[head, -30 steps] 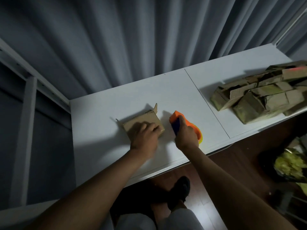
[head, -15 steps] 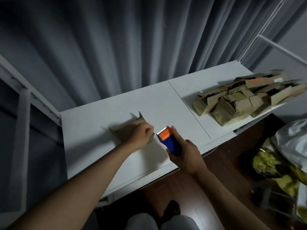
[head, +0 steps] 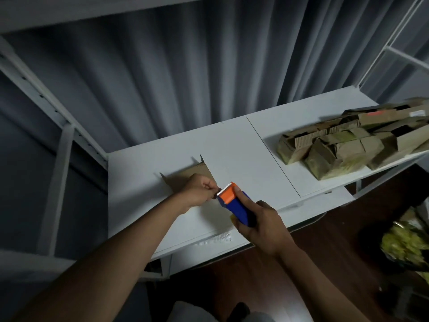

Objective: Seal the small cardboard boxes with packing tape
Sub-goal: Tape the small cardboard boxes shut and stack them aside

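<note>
A small brown cardboard box (head: 185,176) lies on the white table (head: 232,154), its two far corner flaps sticking up. My right hand (head: 262,226) grips an orange and blue tape dispenser (head: 234,203), held above the table's front part with its toothed end pointing to the box. My left hand (head: 199,189) is over the near side of the box, its fingertips pinched together at the dispenser's toothed edge. The tape itself is too thin and dim to make out.
A heap of several brown cardboard boxes (head: 352,145) fills the table's right end. Grey curtains (head: 185,77) hang behind the table and a white metal frame (head: 60,126) stands at left. A dark wooden floor (head: 325,263) lies below, with a yellowish bag (head: 404,245) at right.
My right hand lifted the tape dispenser off the table and turned its toothed end towards the box. My left hand came off the box top and went to the dispenser's edge.
</note>
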